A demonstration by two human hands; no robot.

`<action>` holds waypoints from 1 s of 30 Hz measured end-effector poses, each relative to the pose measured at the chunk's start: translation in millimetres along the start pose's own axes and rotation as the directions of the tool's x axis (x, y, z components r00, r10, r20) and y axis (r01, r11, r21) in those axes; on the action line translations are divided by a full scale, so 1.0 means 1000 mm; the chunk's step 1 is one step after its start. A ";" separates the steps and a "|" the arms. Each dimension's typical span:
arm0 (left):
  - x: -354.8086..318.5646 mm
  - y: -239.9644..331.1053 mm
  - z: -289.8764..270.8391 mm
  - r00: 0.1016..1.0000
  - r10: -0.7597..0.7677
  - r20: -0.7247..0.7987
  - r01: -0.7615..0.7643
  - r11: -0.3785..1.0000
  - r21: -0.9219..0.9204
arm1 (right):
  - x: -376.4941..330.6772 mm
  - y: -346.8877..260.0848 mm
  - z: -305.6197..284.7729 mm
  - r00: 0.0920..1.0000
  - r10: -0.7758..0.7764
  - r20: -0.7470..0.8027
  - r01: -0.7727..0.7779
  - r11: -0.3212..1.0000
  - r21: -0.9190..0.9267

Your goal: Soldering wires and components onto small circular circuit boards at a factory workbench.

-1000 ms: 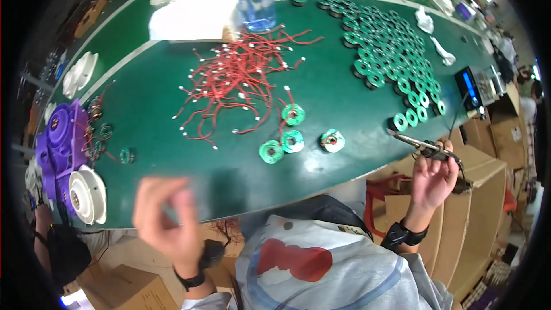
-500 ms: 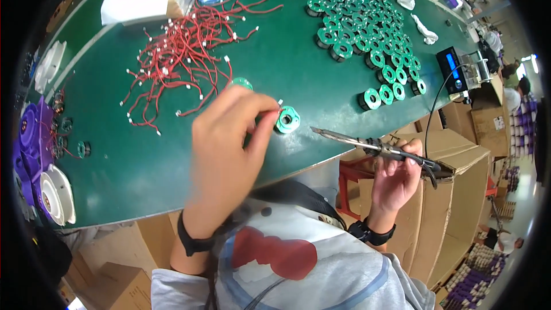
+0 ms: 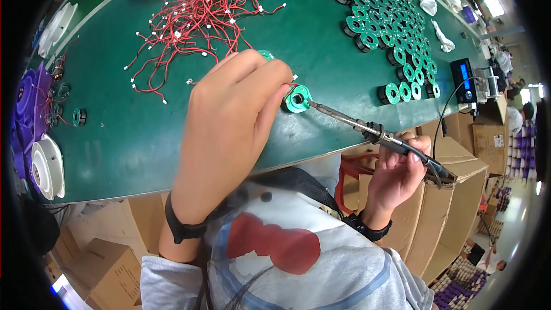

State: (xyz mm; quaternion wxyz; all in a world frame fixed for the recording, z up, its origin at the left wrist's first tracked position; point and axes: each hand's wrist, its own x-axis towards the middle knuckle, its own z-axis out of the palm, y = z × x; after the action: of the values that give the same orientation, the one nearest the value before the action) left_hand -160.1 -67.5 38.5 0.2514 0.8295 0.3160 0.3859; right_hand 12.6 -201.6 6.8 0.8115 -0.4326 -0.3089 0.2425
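Note:
My right hand [image 3: 399, 175] is closed around a soldering iron [image 3: 376, 133], palm upward, in front of the table's edge. The iron points left, and its tip meets the right side of a round green circuit board [image 3: 298, 99] with a hole in its middle. My left hand [image 3: 235, 109] is closed in a pinch at the board's upper left, on a red wire [image 3: 291, 84] with a small white connector at its end. Its fingertips are partly hidden behind the back of the hand. Another green board [image 3: 266, 54] shows just behind my left knuckles.
A tangled pile of red wires [image 3: 201, 17] lies beyond my left hand. Many green ring-shaped boards [image 3: 390, 20] are massed at the back right. A soldering station [image 3: 462, 80] stands at the right, its cable running to the iron. Purple parts [image 3: 28, 109] and a white spool [image 3: 48, 166] sit at the left edge.
The soldering iron's tip has moved from a gap beside the board to touching its right side. My left hand stays pinched at the board. The whole view has shifted slightly.

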 end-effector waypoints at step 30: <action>0.001 0.002 -0.011 0.994 0.052 0.092 -0.065 0.987 0.145 | -0.002 0.006 0.015 0.992 -0.058 0.114 0.071 0.991 -0.113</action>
State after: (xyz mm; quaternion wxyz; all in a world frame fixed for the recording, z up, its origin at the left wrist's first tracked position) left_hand -167.6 -66.5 46.6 0.1916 0.8709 0.3079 0.3317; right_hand -0.1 -191.3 7.3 0.7739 -0.4550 -0.3811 0.2211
